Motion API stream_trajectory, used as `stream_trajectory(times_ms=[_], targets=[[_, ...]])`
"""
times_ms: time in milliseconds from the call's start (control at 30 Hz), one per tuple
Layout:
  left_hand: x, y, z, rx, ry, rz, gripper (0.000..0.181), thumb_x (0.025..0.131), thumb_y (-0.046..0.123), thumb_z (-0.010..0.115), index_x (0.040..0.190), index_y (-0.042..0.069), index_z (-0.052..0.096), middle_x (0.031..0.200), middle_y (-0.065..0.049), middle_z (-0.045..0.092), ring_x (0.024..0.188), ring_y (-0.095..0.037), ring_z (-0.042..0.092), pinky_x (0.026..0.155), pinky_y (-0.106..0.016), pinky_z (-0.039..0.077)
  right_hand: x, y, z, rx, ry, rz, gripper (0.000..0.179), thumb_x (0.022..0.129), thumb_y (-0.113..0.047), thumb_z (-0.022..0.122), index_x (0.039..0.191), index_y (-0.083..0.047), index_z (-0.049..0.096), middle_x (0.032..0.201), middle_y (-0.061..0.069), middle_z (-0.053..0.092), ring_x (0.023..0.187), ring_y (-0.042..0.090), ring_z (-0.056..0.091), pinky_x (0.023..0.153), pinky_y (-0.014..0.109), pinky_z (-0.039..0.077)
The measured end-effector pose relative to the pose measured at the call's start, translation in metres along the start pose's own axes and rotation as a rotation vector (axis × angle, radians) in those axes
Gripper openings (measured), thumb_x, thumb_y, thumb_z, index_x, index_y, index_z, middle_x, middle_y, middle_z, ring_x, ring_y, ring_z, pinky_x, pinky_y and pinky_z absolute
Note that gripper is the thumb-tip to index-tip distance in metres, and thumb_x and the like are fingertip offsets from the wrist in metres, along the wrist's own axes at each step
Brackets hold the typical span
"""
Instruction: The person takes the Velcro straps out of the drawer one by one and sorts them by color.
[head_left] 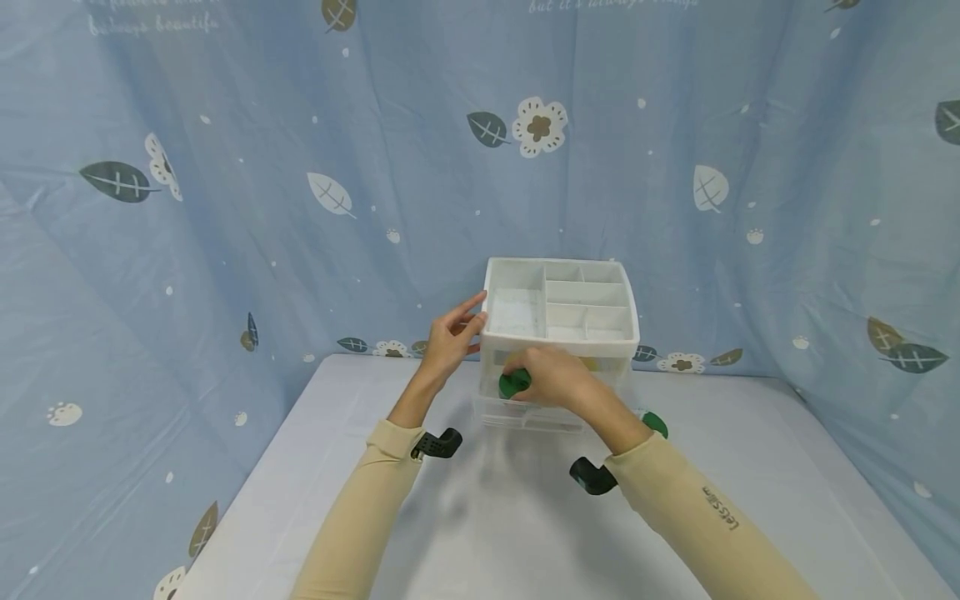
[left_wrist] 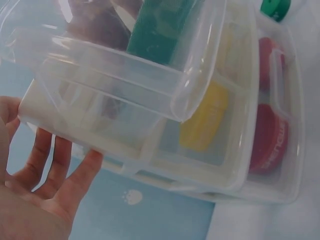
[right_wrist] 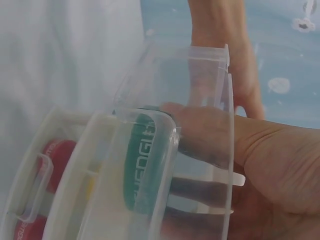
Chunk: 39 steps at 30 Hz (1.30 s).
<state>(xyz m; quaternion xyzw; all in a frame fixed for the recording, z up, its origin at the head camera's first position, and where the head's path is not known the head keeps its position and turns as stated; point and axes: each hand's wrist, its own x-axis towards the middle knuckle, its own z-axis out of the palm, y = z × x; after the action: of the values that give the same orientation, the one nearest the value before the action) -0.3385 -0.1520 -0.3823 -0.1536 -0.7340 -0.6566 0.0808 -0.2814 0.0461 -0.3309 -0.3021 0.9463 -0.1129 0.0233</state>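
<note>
A white plastic drawer organizer (head_left: 517, 312) with a divided top tray stands at the back of the table, its clear upper drawer (head_left: 525, 412) pulled out. Against the organizer's left side rest the spread fingertips of my left hand (head_left: 447, 340). My right hand (head_left: 551, 377) reaches into the clear drawer and grips a green rounded object (head_left: 514, 383) with white lettering (right_wrist: 141, 165); its exact kind is unclear. In the left wrist view, a yellow piece (left_wrist: 204, 117) lies in the drawer below, and red lettered pieces (left_wrist: 269, 140) lie in the lowest one.
A second green object (head_left: 654, 423) lies on the white table (head_left: 720, 500) right of the organizer, partly behind my right forearm. Behind everything hangs a blue patterned curtain (head_left: 420, 167). Black wrist mounts (head_left: 592, 477) stick out below my sleeves.
</note>
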Motion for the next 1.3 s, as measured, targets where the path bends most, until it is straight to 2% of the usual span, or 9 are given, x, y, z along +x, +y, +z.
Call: stream_trajectory(times_ms=[200, 433, 667, 800, 1000, 1133, 1300], targets=[[0.001, -0.001, 0.002, -0.013, -0.004, -0.006, 0.043, 0.099, 0.034, 0.059, 0.142, 0.032, 0.054, 0.116, -0.013, 0.062, 0.104, -0.022, 0.066, 0.092, -0.050, 0.057, -0.004, 0.003, -0.006, 0.034, -0.023, -0.008, 0.036, 0.081, -0.028, 0.083, 0.113, -0.015, 0.075, 0.114, 0.002, 0.073, 0.097, 0.019, 0.066, 0.082, 0.035, 0.057], [0.002, 0.000, 0.003, -0.008, -0.007, 0.004, 0.046, 0.100, 0.033, 0.059, 0.145, 0.026, 0.051, 0.117, -0.016, 0.061, 0.103, -0.019, 0.066, 0.092, -0.051, 0.056, -0.011, 0.007, -0.019, 0.116, -0.077, 0.048, 0.043, 0.081, -0.034, 0.082, 0.120, -0.020, 0.071, 0.116, 0.002, 0.070, 0.089, 0.016, 0.061, 0.075, 0.031, 0.053], [0.002, -0.001, 0.004, -0.004, -0.003, 0.004, 0.043, 0.099, 0.035, 0.059, 0.142, 0.034, 0.053, 0.118, -0.016, 0.061, 0.104, -0.020, 0.066, 0.091, -0.047, 0.058, -0.019, 0.009, -0.025, 0.155, -0.062, 0.081, 0.046, 0.080, -0.038, 0.082, 0.122, -0.021, 0.071, 0.111, 0.001, 0.070, 0.087, 0.016, 0.059, 0.071, 0.030, 0.051], [0.002, -0.002, 0.003, -0.008, -0.006, 0.009, 0.045, 0.099, 0.035, 0.059, 0.143, 0.031, 0.052, 0.116, -0.016, 0.061, 0.102, -0.018, 0.066, 0.088, -0.041, 0.059, -0.028, 0.010, -0.033, 0.145, -0.049, 0.099, 0.046, 0.081, -0.040, 0.081, 0.122, -0.023, 0.071, 0.109, 0.001, 0.070, 0.086, 0.017, 0.059, 0.070, 0.030, 0.050], [0.004, -0.004, 0.003, -0.006, 0.004, 0.002, 0.043, 0.098, 0.038, 0.060, 0.141, 0.036, 0.054, 0.114, -0.012, 0.061, 0.100, -0.015, 0.066, 0.088, -0.040, 0.060, -0.044, 0.024, -0.045, 0.148, -0.034, 0.103, 0.047, 0.082, -0.041, 0.079, 0.125, -0.023, 0.069, 0.109, 0.002, 0.070, 0.084, 0.017, 0.058, 0.065, 0.028, 0.047], [0.006, -0.006, 0.003, -0.014, 0.001, -0.006, 0.042, 0.098, 0.038, 0.061, 0.139, 0.039, 0.054, 0.116, -0.013, 0.060, 0.105, -0.020, 0.065, 0.090, -0.041, 0.059, -0.056, 0.037, -0.052, 0.176, -0.019, 0.116, 0.048, 0.083, -0.038, 0.079, 0.125, -0.020, 0.069, 0.110, 0.004, 0.070, 0.084, 0.015, 0.060, 0.063, 0.027, 0.047], [0.005, -0.005, 0.001, -0.007, -0.004, -0.032, 0.044, 0.099, 0.037, 0.059, 0.142, 0.038, 0.051, 0.123, -0.017, 0.059, 0.114, -0.028, 0.062, 0.095, -0.046, 0.056, -0.069, 0.052, -0.059, 0.165, -0.033, 0.155, 0.048, 0.084, -0.038, 0.078, 0.127, -0.019, 0.068, 0.114, 0.008, 0.070, 0.085, 0.016, 0.060, 0.065, 0.027, 0.048]])
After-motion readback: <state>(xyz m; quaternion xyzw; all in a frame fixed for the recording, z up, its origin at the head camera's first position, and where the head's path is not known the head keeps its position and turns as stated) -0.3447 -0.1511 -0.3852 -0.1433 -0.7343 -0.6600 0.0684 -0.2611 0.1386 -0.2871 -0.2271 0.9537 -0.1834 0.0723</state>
